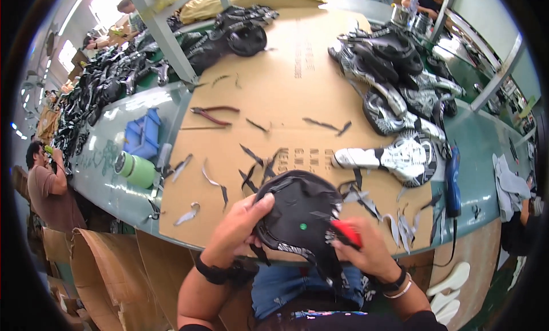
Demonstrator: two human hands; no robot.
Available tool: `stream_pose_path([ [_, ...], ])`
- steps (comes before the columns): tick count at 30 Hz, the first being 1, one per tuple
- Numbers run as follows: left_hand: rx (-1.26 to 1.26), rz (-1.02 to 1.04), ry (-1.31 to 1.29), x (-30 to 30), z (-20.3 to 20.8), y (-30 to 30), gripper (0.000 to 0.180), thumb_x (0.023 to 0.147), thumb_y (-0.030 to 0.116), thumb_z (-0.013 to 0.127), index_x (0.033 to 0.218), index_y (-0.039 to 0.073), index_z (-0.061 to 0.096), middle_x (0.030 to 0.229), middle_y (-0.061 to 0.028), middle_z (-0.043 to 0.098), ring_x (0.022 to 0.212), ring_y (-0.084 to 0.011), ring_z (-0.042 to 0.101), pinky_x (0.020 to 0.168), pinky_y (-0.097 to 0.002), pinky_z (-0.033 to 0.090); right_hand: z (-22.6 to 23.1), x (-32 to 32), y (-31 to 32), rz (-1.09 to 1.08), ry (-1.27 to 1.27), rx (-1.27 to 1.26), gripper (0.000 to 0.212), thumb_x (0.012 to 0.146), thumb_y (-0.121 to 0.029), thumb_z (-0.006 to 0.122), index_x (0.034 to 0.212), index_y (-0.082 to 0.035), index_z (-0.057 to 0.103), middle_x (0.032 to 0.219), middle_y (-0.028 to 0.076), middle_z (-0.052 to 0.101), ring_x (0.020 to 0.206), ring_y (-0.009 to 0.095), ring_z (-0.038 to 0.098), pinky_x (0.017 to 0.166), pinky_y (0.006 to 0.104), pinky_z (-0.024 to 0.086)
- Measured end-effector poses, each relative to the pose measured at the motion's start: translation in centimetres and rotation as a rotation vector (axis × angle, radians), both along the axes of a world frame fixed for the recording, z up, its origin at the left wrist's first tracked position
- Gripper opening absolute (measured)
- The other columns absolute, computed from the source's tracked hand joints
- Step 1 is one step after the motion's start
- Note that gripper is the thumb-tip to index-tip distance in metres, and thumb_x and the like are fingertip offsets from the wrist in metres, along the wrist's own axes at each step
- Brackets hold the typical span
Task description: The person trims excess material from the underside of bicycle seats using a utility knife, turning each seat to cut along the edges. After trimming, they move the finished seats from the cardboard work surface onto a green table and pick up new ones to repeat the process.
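A black bicycle saddle (297, 211) with a small green dot and pale lettering along its edge is held over the near edge of the table, its narrow end hanging toward my lap. My left hand (243, 225) grips its left rim, the thumb on top and the fingers partly hidden underneath. At the saddle's right edge, my right hand (366, 248) is closed round a red-handled tool (347, 234). The tool's working end is blurred against the dark material, so its exact kind cannot be made out. Trimmed black and grey strips (257, 165) lie just beyond the saddle.
Cardboard (229, 136) covers the middle of the green table. Red-handled pliers (216, 115) lie on it. Printed saddles (394, 102) are heaped at the right, near a blue corded tool (453, 182). Leftward are a blue bin (142, 134) and green bottle (134, 170). Other people work farther off.
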State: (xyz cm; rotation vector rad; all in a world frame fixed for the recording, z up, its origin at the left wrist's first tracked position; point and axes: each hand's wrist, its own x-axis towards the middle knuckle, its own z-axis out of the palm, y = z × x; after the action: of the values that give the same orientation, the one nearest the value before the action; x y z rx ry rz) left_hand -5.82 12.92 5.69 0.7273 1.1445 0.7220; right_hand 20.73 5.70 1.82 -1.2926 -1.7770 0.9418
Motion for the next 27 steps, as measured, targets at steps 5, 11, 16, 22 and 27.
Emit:
stream_pose_path([
  [5, 0.259, 0.133, -0.338, -1.5, 1.0, 14.5, 0.037, 0.099, 0.037, 0.050, 0.117, 0.006, 0.058, 0.083, -0.0007, 0.064, 0.063, -0.0093, 0.058, 0.051, -0.0202, 0.047, 3.2, 2.5, 0.7, -0.675, 0.441, -0.017, 0.042, 0.089, -0.001, 0.058, 0.127, -0.005, 0.039, 0.091, 0.005, 0.057, 0.059, 0.007, 0.053, 0.047, 0.0197, 0.045],
  [11, 0.516, 0.521, -0.435, -0.4, -0.3, 30.6, 0.040, 0.096, 0.029, 0.058, 0.124, 0.000, 0.053, 0.112, -0.0122, 0.065, 0.107, -0.0250, 0.061, 0.095, -0.0409, 0.050, 0.3, 3.4, -1.1, -0.634, 0.462, -0.185, 0.043, 0.087, -0.002, 0.064, 0.124, -0.004, 0.042, 0.087, 0.006, 0.060, 0.060, 0.009, 0.055, 0.052, 0.0220, 0.047],
  [16, 0.714, -0.721, 0.443, 12.0, -1.9, 25.4, 0.039, 0.089, 0.028, 0.066, 0.118, 0.002, 0.059, 0.109, -0.0099, 0.065, 0.105, -0.0231, 0.061, 0.088, -0.0357, 0.049, -1.0, 4.0, -1.0, -0.670, 0.575, -0.364, 0.040, 0.087, -0.003, 0.065, 0.121, -0.004, 0.043, 0.088, 0.006, 0.062, 0.063, 0.009, 0.058, 0.055, 0.0231, 0.050],
  [22, 1.357, -0.932, 0.787, 19.9, -5.9, 12.4, 0.062, 0.080, 0.021, 0.069, 0.131, -0.001, 0.042, 0.108, -0.0187, 0.057, 0.109, -0.0358, 0.053, 0.090, -0.0444, 0.044, -1.1, 5.0, -1.5, -0.705, 0.662, -0.347, 0.041, 0.088, -0.002, 0.063, 0.122, -0.004, 0.041, 0.089, 0.007, 0.061, 0.062, 0.011, 0.057, 0.056, 0.0241, 0.049],
  [27, 1.169, -0.899, 0.568, 15.0, -1.1, 9.6, 0.050, 0.081, 0.017, 0.067, 0.126, 0.004, 0.048, 0.102, -0.0176, 0.059, 0.093, -0.0349, 0.059, 0.081, -0.0393, 0.047, -1.0, 8.3, -2.5, -0.899, 0.557, -0.102, 0.044, 0.086, -0.001, 0.062, 0.124, -0.006, 0.040, 0.098, 0.006, 0.059, 0.067, 0.009, 0.056, 0.057, 0.0209, 0.047],
])
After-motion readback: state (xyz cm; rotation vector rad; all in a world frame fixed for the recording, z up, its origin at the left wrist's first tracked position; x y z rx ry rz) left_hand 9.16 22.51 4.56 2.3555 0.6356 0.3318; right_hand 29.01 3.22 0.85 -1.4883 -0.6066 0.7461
